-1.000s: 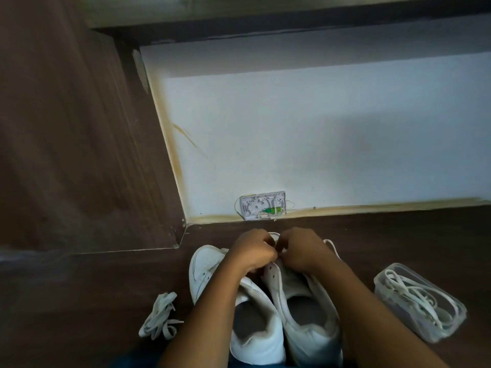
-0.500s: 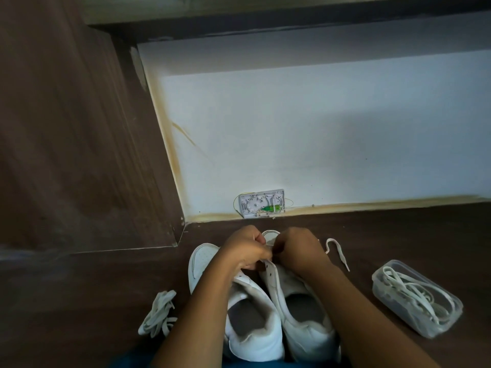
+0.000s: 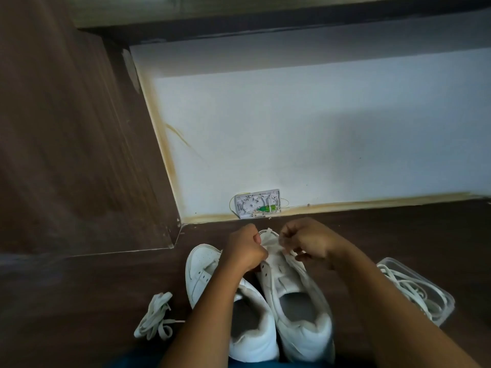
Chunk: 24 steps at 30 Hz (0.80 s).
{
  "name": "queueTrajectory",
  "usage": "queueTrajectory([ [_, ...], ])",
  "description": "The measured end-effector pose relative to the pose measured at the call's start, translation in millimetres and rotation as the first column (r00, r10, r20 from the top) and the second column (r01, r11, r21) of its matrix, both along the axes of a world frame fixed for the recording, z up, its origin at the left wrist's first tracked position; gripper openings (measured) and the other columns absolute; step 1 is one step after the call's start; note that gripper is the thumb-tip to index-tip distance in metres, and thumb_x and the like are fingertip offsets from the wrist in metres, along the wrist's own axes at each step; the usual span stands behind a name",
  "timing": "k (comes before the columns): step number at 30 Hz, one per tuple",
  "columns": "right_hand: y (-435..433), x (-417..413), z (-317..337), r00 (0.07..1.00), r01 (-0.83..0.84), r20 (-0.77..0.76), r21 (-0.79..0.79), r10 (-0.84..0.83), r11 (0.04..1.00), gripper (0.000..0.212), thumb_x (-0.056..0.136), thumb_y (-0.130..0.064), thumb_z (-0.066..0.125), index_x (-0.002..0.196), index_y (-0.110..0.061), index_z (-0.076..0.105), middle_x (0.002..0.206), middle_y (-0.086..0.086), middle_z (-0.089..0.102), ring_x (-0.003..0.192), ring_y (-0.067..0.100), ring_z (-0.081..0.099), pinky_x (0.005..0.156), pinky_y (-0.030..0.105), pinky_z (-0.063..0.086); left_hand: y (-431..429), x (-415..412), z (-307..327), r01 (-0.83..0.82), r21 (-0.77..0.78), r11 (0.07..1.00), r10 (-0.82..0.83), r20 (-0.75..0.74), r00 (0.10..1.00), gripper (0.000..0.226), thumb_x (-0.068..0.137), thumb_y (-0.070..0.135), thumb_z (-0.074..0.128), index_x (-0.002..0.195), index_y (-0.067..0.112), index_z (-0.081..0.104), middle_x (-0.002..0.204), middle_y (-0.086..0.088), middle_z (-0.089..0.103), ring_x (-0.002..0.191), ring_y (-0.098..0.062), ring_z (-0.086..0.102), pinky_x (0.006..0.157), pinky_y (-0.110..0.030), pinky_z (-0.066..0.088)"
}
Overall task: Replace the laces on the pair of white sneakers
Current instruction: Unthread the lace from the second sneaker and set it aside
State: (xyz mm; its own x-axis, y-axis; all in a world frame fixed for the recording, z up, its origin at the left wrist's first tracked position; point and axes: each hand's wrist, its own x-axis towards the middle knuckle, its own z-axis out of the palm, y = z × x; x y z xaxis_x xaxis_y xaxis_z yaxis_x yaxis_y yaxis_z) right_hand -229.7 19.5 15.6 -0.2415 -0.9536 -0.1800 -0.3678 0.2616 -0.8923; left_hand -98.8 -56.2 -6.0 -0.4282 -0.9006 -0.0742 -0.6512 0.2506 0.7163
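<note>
Two white sneakers stand side by side on the dark wooden floor, toes pointing away from me: the left sneaker point(image 3: 204, 264) and the right sneaker point(image 3: 300, 293). Both hands work at the toe end of the right sneaker. My left hand point(image 3: 245, 248) is curled into a fist at the shoe's left eyelet row, apparently gripping a white lace point(image 3: 268, 236). My right hand point(image 3: 305, 239) pinches the lace over the right eyelets. How the lace runs beneath the fingers is hidden.
A loose bundle of white laces point(image 3: 155, 316) lies on the floor left of the shoes. A clear plastic container point(image 3: 422, 290) with more laces sits at the right. A white wall with a small open junction box point(image 3: 257, 203) is just ahead; a wooden panel point(image 3: 66, 142) stands left.
My hands have drawn apart a little over the right sneaker's toe. The loose lace end that lay on the floor right of the shoe is no longer visible there.
</note>
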Motion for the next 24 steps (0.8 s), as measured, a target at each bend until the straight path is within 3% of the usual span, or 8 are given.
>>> queueTrajectory([
  [4,-7,19,0,0.850,-0.120,-0.510,0.051,0.129,0.992,0.017,0.084,-0.020,0.065,0.078,-0.006,0.072,0.070,0.005,0.061,0.064,0.012,0.050,0.055,0.023,0.035,2,1,3,0.003,-0.009,1.000,-0.003,0.000,1.000,0.019,0.072,0.004,0.061,0.072,0.019,0.050,0.074,-0.001,0.055,0.065,-0.018,0.052,0.055,-0.030,0.047],
  [6,-8,18,0,0.897,-0.075,-0.437,-0.002,0.067,0.997,0.013,0.084,-0.013,0.064,0.078,-0.006,0.073,0.073,0.005,0.063,0.068,0.013,0.052,0.057,0.023,0.036,3,2,3,0.009,-0.012,1.000,-0.009,-0.001,1.000,0.021,0.072,0.003,0.062,0.070,0.021,0.050,0.074,-0.001,0.055,0.062,-0.017,0.051,0.051,-0.028,0.045],
  [10,-1,5,1,0.993,0.103,0.058,-0.090,-0.098,0.991,0.030,0.085,0.008,0.048,0.067,-0.013,0.060,0.056,-0.004,0.052,0.047,0.007,0.042,0.044,0.017,0.027,3,0,2,0.053,-0.065,0.996,-0.053,0.008,0.999,0.026,0.070,0.004,0.065,0.064,0.027,0.053,0.076,0.002,0.058,0.058,-0.015,0.054,0.049,-0.022,0.042],
  [13,1,9,1,0.983,0.127,0.156,-0.163,-0.101,0.978,0.033,0.080,0.018,0.042,0.080,-0.010,0.059,0.061,-0.004,0.055,0.043,-0.002,0.046,0.040,0.011,0.033,4,-4,3,0.135,-0.152,0.979,-0.120,0.104,0.987,0.019,0.072,0.016,0.073,0.064,0.032,0.065,0.079,0.004,0.067,0.074,-0.016,0.065,0.068,-0.029,0.054],
  [15,-1,11,-1,0.973,0.168,0.189,-0.178,-0.134,0.969,0.033,0.080,0.018,0.041,0.083,-0.010,0.057,0.069,0.000,0.055,0.049,0.002,0.048,0.043,0.012,0.036,9,-6,7,0.151,-0.263,0.953,-0.109,0.168,0.980,0.003,0.077,0.023,0.072,0.078,0.026,0.073,0.082,0.004,0.070,0.079,-0.015,0.065,0.069,-0.027,0.051],
  [17,-3,11,-3,0.976,0.208,0.107,-0.168,-0.192,0.964,0.023,0.079,0.011,0.049,0.082,-0.011,0.055,0.074,0.004,0.054,0.057,0.011,0.049,0.046,0.020,0.039,8,-8,10,0.132,-0.329,0.935,-0.091,0.137,0.986,0.007,0.080,0.017,0.067,0.081,0.020,0.074,0.079,0.002,0.069,0.075,-0.015,0.063,0.063,-0.021,0.044],
  [21,-3,9,-3,0.965,0.213,-0.123,-0.154,-0.233,0.965,0.016,0.057,0.006,0.064,0.065,-0.003,0.054,0.065,0.013,0.053,0.056,0.024,0.053,0.051,0.035,0.046,3,-13,24,0.074,-0.214,0.974,-0.100,-0.112,0.989,0.031,0.079,-0.007,0.058,0.056,0.012,0.055,0.058,-0.003,0.049,0.055,-0.009,0.044,0.052,-0.017,0.034],
  [24,-4,17,-3,0.956,0.122,-0.255,-0.105,-0.146,0.987,0.008,0.059,-0.003,0.073,0.062,0.001,0.067,0.060,0.013,0.059,0.059,0.026,0.061,0.061,0.038,0.054,4,-17,37,0.051,-0.223,0.974,-0.098,-0.208,0.973,0.020,0.085,0.001,0.061,0.065,0.003,0.060,0.059,0.002,0.051,0.060,-0.006,0.048,0.056,-0.017,0.035],
])
